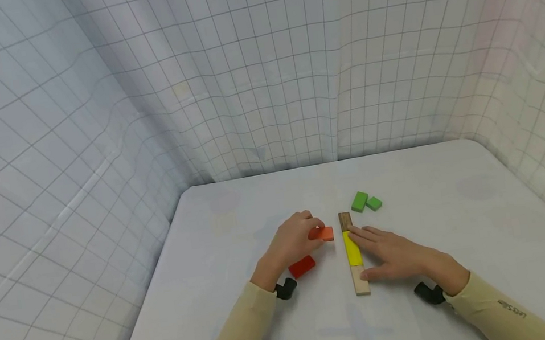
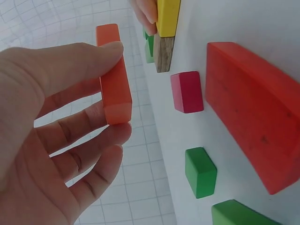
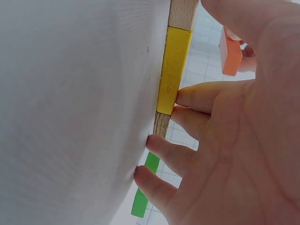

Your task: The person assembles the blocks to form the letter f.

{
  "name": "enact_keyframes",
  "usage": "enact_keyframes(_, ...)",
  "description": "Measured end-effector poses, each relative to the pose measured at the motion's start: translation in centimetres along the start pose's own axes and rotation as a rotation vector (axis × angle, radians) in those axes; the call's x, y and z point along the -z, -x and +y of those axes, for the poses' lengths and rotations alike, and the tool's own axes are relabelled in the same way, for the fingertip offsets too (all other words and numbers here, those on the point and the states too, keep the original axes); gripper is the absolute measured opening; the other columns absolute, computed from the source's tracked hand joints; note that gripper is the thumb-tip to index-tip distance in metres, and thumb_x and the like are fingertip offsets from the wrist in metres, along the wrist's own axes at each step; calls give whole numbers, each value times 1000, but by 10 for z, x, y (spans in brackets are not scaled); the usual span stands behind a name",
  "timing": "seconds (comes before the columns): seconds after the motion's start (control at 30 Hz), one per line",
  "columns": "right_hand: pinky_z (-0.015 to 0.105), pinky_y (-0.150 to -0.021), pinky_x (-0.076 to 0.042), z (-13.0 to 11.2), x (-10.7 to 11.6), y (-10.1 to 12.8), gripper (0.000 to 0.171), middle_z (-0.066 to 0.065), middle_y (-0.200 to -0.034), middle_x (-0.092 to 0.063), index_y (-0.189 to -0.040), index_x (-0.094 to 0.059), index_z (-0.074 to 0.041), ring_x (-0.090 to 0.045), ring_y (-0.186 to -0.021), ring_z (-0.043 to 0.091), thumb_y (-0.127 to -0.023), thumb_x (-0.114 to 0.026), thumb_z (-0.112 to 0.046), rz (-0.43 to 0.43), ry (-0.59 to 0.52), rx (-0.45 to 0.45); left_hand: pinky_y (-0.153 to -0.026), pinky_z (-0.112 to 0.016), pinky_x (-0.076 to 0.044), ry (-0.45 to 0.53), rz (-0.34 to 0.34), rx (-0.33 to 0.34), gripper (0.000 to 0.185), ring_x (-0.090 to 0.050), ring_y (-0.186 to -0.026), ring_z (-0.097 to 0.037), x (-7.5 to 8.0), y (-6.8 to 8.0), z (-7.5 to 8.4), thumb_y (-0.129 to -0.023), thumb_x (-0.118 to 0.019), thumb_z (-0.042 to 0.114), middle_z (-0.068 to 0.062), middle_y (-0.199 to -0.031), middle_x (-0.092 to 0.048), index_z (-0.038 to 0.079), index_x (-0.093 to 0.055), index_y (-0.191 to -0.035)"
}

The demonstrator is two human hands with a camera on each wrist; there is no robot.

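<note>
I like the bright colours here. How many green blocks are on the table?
2 show from the head camera: a larger green block and a smaller green block beside it, just beyond the far end of the wooden strip. The hands might hide others.

Two bare hands, the left hand and the right hand, extend from long, close-fitting beige sleeves that end at the wrists. The right sleeve carries a small line of dark lettering. A small black device sits at each wrist.
</note>
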State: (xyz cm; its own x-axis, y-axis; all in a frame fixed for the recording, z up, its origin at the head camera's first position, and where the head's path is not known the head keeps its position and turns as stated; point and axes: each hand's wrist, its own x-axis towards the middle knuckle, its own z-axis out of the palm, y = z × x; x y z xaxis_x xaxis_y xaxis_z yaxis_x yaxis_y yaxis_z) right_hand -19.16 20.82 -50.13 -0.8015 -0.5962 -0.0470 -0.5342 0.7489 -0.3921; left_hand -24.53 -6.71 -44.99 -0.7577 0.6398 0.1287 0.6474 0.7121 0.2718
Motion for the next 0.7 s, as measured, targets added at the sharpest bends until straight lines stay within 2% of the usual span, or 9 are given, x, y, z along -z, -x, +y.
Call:
enact_keyframes(0.17, 61, -113, -28, 0, 0, 0, 99, 6, -166, -19, -161, -25, -15, -21, -149, 38, -88, -58, -72, -2, -5, -6, -74, -20, -50, 23, 2, 41, 30, -52, -85, -12, 3, -7, 1, -88, -80, 29, 3, -98, -60, 16, -74, -115)
enact_keyframes(0.47, 60, -114, -27, 0, -3, -1, 98, 6, -166, -20, -161, -24, -14, -21, -150, 37, -89, -57, -72, -3, 0, 0, -76, -21, -50, -26, 3, 68, 27, -53, -85, -13, -2, -29, -5, -90, -77, 29, 2, -99, -61, 17, -74, -114)
enact_keyframes(0.7, 59, -115, -27, 0, -2, -1, 99, 5, -166, -19, -161, -25, -14, -21, -150, 36, -88, -57, -72, -5, 4, -10, -75, -24, -50, -35, -37, 140, 30, -54, -88, -13, -8, -46, -10, -90, -76, 31, 2, -104, -62, 19, -74, -117)
